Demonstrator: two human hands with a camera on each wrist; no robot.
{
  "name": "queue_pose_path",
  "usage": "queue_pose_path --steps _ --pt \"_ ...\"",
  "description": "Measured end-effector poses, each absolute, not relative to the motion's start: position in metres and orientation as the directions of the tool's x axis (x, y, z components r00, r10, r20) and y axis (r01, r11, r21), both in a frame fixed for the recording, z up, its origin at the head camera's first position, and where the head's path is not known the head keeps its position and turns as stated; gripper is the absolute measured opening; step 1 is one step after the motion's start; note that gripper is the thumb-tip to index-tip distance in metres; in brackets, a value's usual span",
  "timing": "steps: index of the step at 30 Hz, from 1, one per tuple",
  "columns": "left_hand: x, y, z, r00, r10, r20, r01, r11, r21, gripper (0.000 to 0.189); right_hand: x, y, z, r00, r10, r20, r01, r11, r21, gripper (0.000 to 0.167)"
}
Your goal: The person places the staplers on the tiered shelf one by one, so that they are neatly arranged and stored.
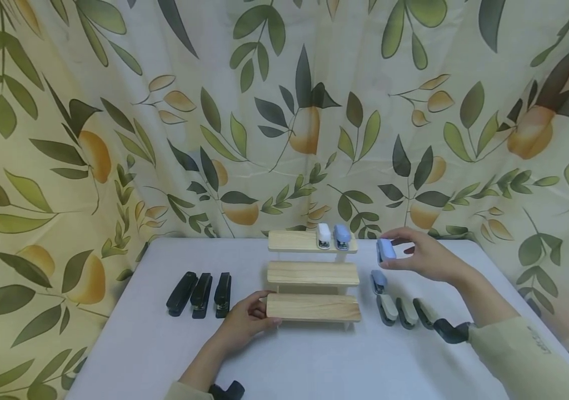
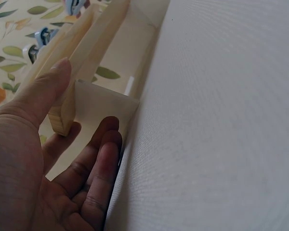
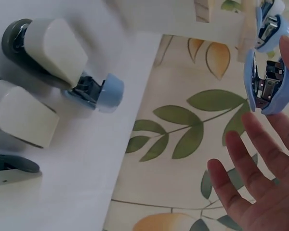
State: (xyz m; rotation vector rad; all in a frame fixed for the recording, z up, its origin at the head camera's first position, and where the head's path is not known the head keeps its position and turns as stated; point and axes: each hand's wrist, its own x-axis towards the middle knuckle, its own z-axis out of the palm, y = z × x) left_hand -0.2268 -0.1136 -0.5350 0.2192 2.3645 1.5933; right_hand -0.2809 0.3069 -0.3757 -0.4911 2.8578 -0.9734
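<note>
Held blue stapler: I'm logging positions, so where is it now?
In the head view, the blue stapler is in the person's right hand, just right of the wooden rack's top tier.

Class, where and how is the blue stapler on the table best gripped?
Probably pinch the blue stapler across its sides, towards the far end, coming from above: its narrow body runs front to back, and a white stapler crowds its near end.

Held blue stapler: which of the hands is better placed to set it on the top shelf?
Probably the right hand: it grips the blue stapler near the top shelf's right end, while the left hand holds the bottom shelf.
</note>
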Motion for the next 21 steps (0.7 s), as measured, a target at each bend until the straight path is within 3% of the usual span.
queue_pose_path --steps 21 --pt "-0.227 -0.114 -0.536 -0.948 0.292 -0.130 -0.015 0.367 0.930 0.074 -0.284 0.276 -0.345 -0.924 -0.368 0.106 -0.351 0.704 -0.618 0.065"
